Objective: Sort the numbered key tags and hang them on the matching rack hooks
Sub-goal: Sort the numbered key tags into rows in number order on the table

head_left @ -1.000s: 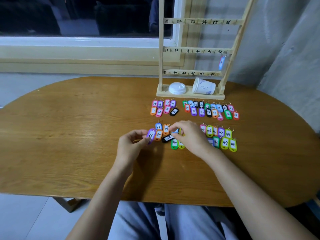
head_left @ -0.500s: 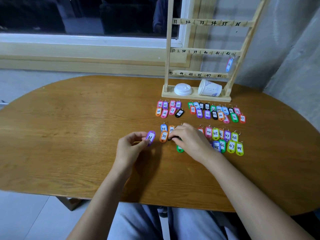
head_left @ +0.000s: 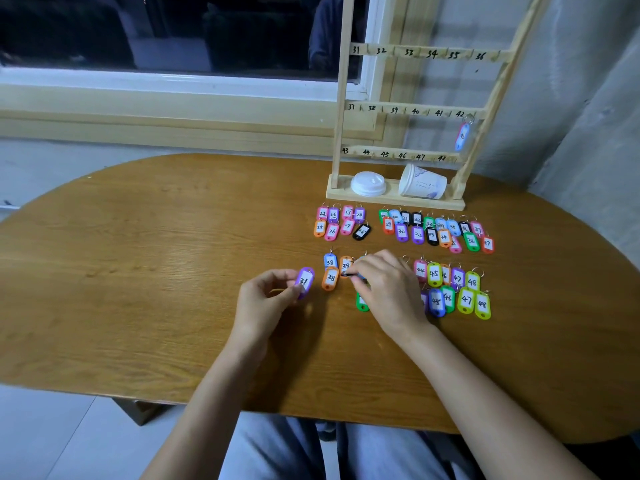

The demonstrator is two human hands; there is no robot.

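Note:
My left hand [head_left: 265, 299] pinches a purple tag marked 31 [head_left: 304, 282] just above the table. My right hand [head_left: 391, 289] rests over a cluster of tags and grips a black tag [head_left: 351, 274] at its fingertips; a green tag [head_left: 361, 302] pokes out beneath the palm. Blue 38 [head_left: 330, 261], orange 38 [head_left: 330, 278] and orange 39 [head_left: 345, 265] lie between my hands. Several more numbered tags lie in rows behind [head_left: 436, 230] and to the right [head_left: 457, 289]. The wooden rack [head_left: 341, 109] stands at the back, with one tag hung at hook 42 [head_left: 462, 136].
A white lid [head_left: 367, 183] and a tipped paper cup [head_left: 422, 182] sit on the rack's base. The oval wooden table [head_left: 156, 254] has bare wood to the left. A window sill runs behind, a grey wall stands at the right.
My left hand has drawn the purple 31 tag leftward, away from the cluster. My right hand has slid over the middle tags and closed on the black one.

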